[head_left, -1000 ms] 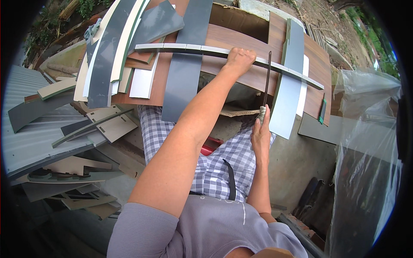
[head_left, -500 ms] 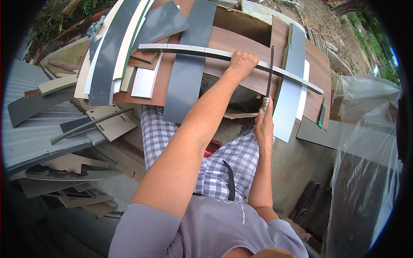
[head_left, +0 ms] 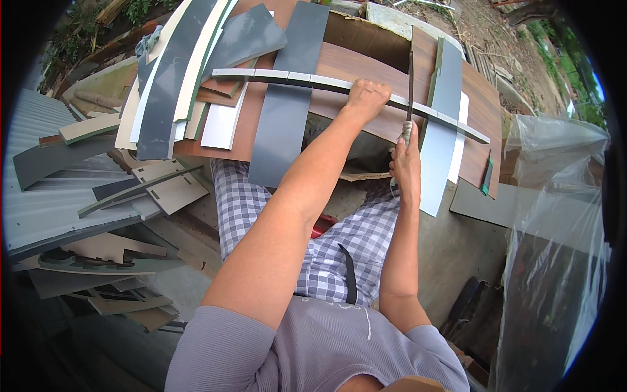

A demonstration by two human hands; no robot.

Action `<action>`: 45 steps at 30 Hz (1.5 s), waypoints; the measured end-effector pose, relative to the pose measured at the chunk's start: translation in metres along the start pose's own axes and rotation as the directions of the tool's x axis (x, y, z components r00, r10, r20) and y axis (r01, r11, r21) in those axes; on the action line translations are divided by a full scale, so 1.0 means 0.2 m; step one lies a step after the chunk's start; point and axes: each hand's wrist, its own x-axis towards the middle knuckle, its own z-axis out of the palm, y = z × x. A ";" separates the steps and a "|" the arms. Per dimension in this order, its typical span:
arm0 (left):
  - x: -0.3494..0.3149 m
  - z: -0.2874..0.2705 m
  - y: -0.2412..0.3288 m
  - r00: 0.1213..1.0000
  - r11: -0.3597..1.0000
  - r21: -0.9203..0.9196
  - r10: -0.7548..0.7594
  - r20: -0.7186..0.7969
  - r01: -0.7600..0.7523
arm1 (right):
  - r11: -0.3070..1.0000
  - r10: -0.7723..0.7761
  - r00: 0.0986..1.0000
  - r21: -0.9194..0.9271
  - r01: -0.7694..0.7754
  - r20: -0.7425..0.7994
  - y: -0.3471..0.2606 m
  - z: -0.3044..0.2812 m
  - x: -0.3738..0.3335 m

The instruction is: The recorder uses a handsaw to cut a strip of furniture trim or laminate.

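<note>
A long silver metal bar point(head_left: 287, 76), marked by cross lines at intervals, lies across the boards in front of me. My left hand point(head_left: 368, 99) is closed over its middle, knuckles up. Just right of that, my right hand point(head_left: 406, 160) grips the pale wrapped handle of a hacksaw point(head_left: 410, 85), seen edge-on as a narrow dark strip. The saw crosses the bar and points away from me. Whether its blade touches the metal cannot be made out. Under the bar are a dark grey board point(head_left: 282, 134) and a wood-grain panel point(head_left: 339, 72).
Several cut boards point(head_left: 173, 72) are piled at the left of the work surface. More offcuts point(head_left: 111, 261) lie lower left beside corrugated sheeting point(head_left: 39, 130). A green-and-black tool point(head_left: 487, 175) rests at the right edge. Clear plastic sheeting point(head_left: 555, 215) hangs at far right.
My right hand and the hacksaw have moved forward, away from me, so the handle is now closer to the bar. My left hand stays on the bar, nearly unmoved.
</note>
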 end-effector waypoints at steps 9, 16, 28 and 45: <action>0.01 -0.01 -0.02 1.000 1.000 -0.004 0.019 0.005 -0.019 | 0.983 -0.058 0.997 -0.175 0.050 -0.041 0.23 -0.02 -0.37; 0.01 -0.02 0.01 1.000 1.000 -0.023 -0.014 0.006 0.014 | 1.000 0.009 1.000 -0.020 -0.009 -0.003 -0.05 -0.02 0.06; 0.02 -0.02 -0.01 0.999 1.000 -0.010 0.002 0.036 -0.001 | 0.971 -0.111 0.992 -0.222 0.093 -0.068 0.25 -0.02 -0.36; 0.02 -0.03 -0.01 0.996 1.000 -0.017 -0.006 0.089 0.007 | 0.954 0.026 1.000 -0.297 -0.029 -0.014 0.15 -0.05 -0.41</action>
